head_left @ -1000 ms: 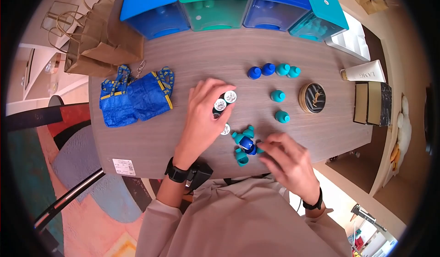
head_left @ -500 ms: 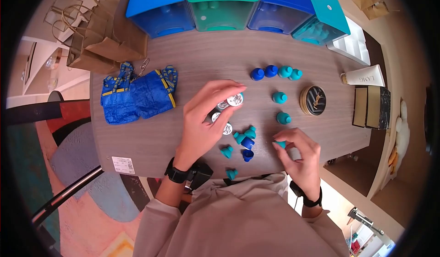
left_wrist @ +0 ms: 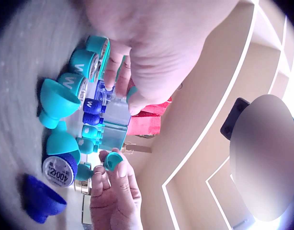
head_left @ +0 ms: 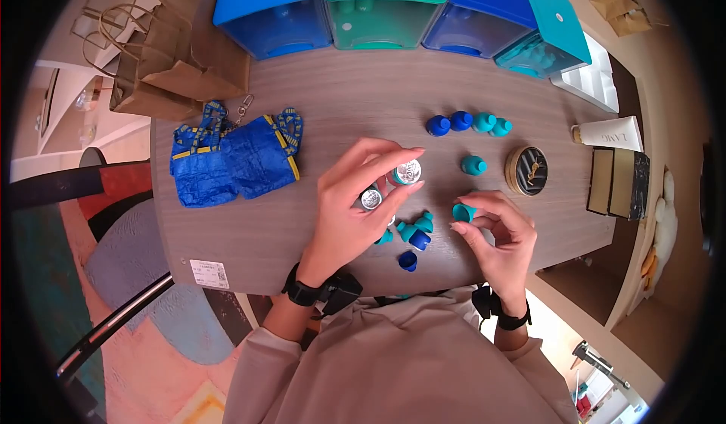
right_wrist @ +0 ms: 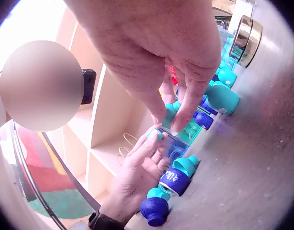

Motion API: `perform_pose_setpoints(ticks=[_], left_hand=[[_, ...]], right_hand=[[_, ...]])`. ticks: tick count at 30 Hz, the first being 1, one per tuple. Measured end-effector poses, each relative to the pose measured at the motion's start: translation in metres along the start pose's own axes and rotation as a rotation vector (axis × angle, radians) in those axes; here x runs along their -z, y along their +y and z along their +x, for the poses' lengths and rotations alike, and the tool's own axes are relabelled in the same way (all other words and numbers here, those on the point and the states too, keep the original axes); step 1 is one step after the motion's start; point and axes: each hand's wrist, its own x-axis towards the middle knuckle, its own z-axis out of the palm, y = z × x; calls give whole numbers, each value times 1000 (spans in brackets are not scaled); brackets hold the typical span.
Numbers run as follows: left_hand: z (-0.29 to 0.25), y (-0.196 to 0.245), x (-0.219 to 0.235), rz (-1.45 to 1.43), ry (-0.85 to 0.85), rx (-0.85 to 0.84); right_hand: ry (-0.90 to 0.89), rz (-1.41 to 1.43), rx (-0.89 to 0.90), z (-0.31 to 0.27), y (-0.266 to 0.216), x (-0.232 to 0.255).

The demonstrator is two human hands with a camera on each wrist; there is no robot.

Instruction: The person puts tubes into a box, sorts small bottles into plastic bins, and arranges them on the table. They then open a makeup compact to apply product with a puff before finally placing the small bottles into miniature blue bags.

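Note:
My left hand [head_left: 352, 205] pinches a short teal cylinder with a silver printed face [head_left: 407, 171] between thumb and fingers. In my right hand [head_left: 505, 231], thumb and fingertips hold a hollow teal cup [head_left: 463, 213], its open mouth towards the left hand. Another silver-faced cylinder [head_left: 370, 198] stands under the left hand; the left wrist view shows several teal ones marked W [left_wrist: 82, 64]. Between the hands lie teal cups [left_wrist: 57, 103], a blue cylinder with a printed "400" face [left_wrist: 60, 171] and an upturned blue cup [head_left: 407, 260].
Two blue bottle-shaped pieces [head_left: 438, 125] and two teal ones [head_left: 484, 122] form a row farther back, with another teal one [head_left: 474, 164] nearer. Right of them is a black-and-gold compact [head_left: 526, 170]. Coloured bins [head_left: 383, 23] line the back; a blue bag [head_left: 234, 163] lies left.
The right hand has picked up the teal cup from the cluster, moved right, then raised it and turned its mouth leftward. The left hand has lifted its cylinder to the right.

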Motion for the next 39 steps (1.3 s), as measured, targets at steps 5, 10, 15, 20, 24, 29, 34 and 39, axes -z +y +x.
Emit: perform_pose_setpoints(ticks=[5,10,15,20,24,29,34,39], left_hand=[[-4,2,-2,-103,15,141],[-4,-8,-3,-147,-10,-24],[0,-1,3,44,-103,-138],[-5,-2,0,42,-84,-96],[-6,-3,-1,32,-91,-89],[-6,-3,-1,23,-110,-96],[-5,1,2,37,-137,-152],[-2,1,3,19,-142,-226]], right_hand=[[44,46,46,-2,6,-1],[45,78,107,9,-5,-5],[7,169,60,23,-22,-18],[-7,-28,166,27,-22,-25],[20,-40,179,27,-22,-23],[-2,-85,269,28,-19,-18],[-20,188,149,23,-17,-18],[-268,720,-136,25,-9,-11]])
